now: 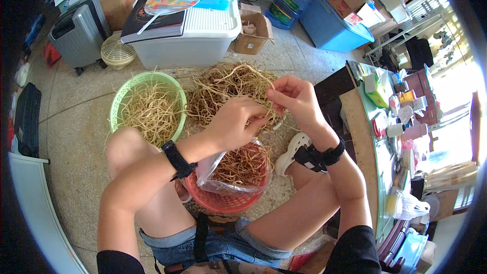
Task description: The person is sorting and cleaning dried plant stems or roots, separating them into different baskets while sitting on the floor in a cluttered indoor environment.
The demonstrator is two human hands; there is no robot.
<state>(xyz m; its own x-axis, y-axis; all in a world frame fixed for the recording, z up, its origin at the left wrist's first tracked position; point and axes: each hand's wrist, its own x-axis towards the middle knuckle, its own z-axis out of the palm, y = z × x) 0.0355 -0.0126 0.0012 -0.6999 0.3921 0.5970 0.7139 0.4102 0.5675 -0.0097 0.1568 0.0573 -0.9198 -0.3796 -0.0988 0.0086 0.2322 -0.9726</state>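
A large heap of tangled, pale tan roots (232, 74) lies on the floor before me. Over its right side, my right hand (295, 99) pinches a root strand (262, 75) between thumb and fingers. My left hand (239, 120) hovers at the near side of the heap, fingers curled among the strands; whether it grips one is unclear. To the left stands a light green plastic basket (116, 101) filled with pale roots (152, 114). Between my legs sits a red plastic basket (228, 201) with a clear plastic bag (207, 175) inside, holding darker reddish-brown roots (241, 165).
Beyond the heap are a lidded plastic storage box (171, 53) with a hand fan (173, 0), a cardboard box (251, 40) and a blue bin (331, 26). A grey suitcase (80, 32) stands far left. At right is a glass-topped table (380, 175) crowded with objects.
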